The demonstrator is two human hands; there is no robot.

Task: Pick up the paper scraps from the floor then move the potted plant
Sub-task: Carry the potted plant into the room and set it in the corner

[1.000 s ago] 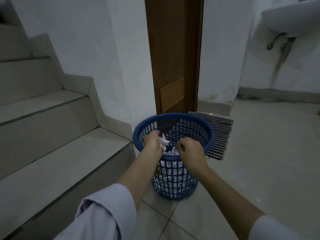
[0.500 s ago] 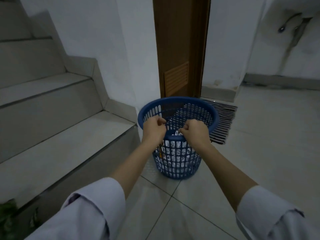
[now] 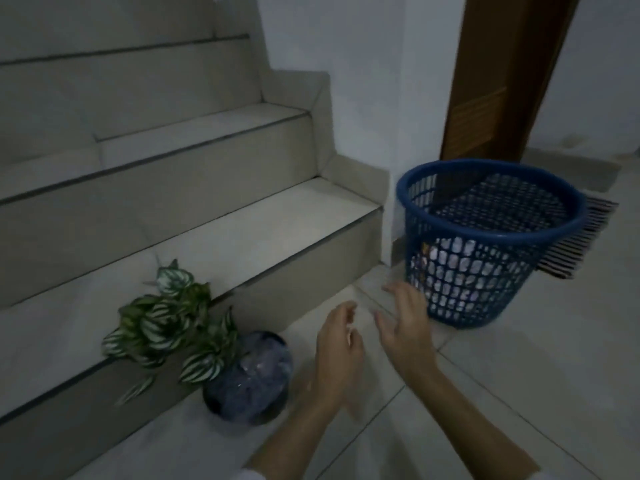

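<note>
A potted plant with striped green leaves (image 3: 166, 323) in a round dark blue pot (image 3: 247, 377) stands on the floor against the lowest stair. My left hand (image 3: 337, 351) hovers just right of the pot, fingers loosely curled and holding nothing. To its right my right hand (image 3: 403, 327) has its fingers spread and is empty. A blue mesh basket (image 3: 491, 233) stands behind the hands, with white paper scraps (image 3: 450, 268) showing through its lower wall.
Tiled stairs (image 3: 173, 220) rise on the left. A brown door (image 3: 502, 74) stands behind the basket, with a striped mat (image 3: 585, 244) on the floor beside it. Pale tiled floor (image 3: 536, 375) stretches to the right.
Both hands left the basket rim, dropped toward the floor and opened. The view swung left and down, bringing the potted plant into sight.
</note>
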